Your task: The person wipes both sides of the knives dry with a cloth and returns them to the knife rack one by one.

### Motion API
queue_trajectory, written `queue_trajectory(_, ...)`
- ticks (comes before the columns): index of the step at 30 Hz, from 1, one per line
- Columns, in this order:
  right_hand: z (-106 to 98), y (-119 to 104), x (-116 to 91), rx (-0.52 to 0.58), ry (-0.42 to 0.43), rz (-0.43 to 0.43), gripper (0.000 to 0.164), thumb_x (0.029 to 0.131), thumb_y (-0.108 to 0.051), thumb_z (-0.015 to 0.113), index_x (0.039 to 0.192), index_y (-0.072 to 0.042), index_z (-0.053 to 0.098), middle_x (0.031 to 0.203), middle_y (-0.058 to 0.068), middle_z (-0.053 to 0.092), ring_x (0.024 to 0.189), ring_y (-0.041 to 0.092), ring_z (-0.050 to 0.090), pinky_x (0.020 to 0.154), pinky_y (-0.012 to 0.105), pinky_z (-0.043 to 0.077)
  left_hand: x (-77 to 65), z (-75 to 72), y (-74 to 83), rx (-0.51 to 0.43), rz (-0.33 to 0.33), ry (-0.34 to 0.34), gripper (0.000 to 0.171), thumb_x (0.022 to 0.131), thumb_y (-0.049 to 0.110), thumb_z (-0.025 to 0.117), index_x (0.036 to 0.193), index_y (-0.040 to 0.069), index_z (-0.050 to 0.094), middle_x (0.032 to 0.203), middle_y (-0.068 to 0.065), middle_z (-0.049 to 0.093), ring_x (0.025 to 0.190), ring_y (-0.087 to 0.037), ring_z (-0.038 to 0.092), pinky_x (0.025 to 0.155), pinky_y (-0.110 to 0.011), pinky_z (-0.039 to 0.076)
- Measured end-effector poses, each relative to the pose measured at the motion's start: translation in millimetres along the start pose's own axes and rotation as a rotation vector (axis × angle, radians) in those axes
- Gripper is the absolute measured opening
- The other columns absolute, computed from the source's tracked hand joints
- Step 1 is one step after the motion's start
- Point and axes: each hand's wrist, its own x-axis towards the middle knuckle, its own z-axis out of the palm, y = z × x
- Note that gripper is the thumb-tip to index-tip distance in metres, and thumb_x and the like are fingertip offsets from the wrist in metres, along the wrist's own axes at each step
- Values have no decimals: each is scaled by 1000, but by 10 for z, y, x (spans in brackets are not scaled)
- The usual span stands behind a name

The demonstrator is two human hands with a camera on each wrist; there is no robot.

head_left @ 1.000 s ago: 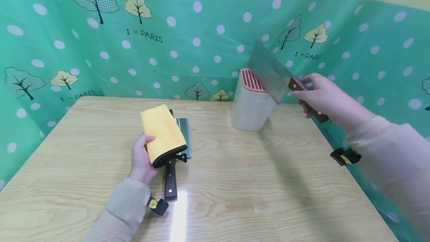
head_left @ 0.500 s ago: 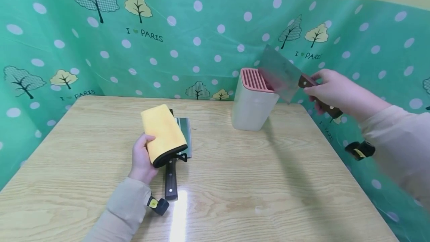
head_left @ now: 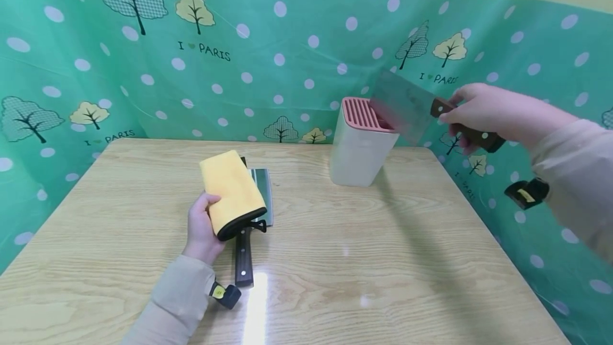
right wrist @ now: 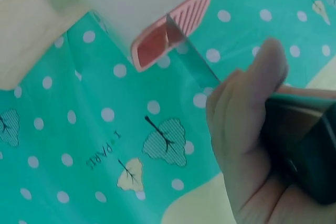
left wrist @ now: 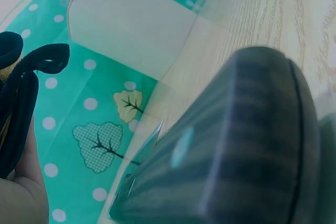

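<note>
My right hand (head_left: 493,113) grips the dark wooden handle of a cleaver (head_left: 406,101), held up at the back right. Its wide blade tilts down to the left and overlaps the right end of a white knife block (head_left: 356,156) with a pink slotted top. In the right wrist view, the blade (right wrist: 195,59) appears edge-on right at the block's larger opening (right wrist: 153,48). A folded yellow cloth (head_left: 232,190) with black trim is held in my left hand (head_left: 203,228). Under it lies a second broad-bladed knife (head_left: 243,262), its blade partly hidden by the cloth.
The wooden table (head_left: 325,276) ends at the back against a green dotted curtain (head_left: 258,95), which also hangs along both sides. A camera (head_left: 225,294) is strapped to the left wrist, another (head_left: 527,193) to the right.
My right hand has moved right and a little up, carrying the cleaver from over the block's slots toward its right end. The left hand and cloth stay in place.
</note>
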Motion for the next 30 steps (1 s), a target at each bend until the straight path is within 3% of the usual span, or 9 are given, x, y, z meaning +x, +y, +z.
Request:
queue_trajectory(6, -219, -62, -7, -90, -66, -2, 49, 107, -25, 40, 134, 14, 30, 86, 7, 61, 64, 19, 65, 64, 38, 60, 1, 10, 2, 2, -7, -6, 50, 96, 19, 26, 146, 22, 24, 129, 6, 43, 114, -8, 50, 92, -18, 48)
queue_trajectory(15, -497, -164, 19, -200, -47, 2, 54, 104, -28, 49, 137, 13, 39, 87, 5, 69, 69, 22, 68, 65, 38, 60, 13, 15, -2, -9, -13, 5, 45, 96, 19, 26, 141, 22, 30, 126, 6, 45, 109, -7, 53, 91, -19, 49)
queue_trajectory(22, -706, -319, 106, -297, -83, 2, 48, 103, -27, 52, 128, 13, 47, 84, 4, 70, 72, 24, 71, 67, 39, 60, 19, 21, 0, 8, -22, 3, 50, 97, 19, 27, 146, 21, 25, 127, 6, 45, 110, -7, 53, 90, -19, 49)
queue_trajectory(30, -878, -427, 189, -409, -77, 28, 44, 100, -35, 56, 120, 4, 54, 87, 6, 68, 74, 25, 69, 66, 41, 58, 13, 14, -20, 16, -18, -2, 50, 97, 18, 26, 146, 21, 24, 127, 5, 46, 108, -7, 55, 90, -19, 50)
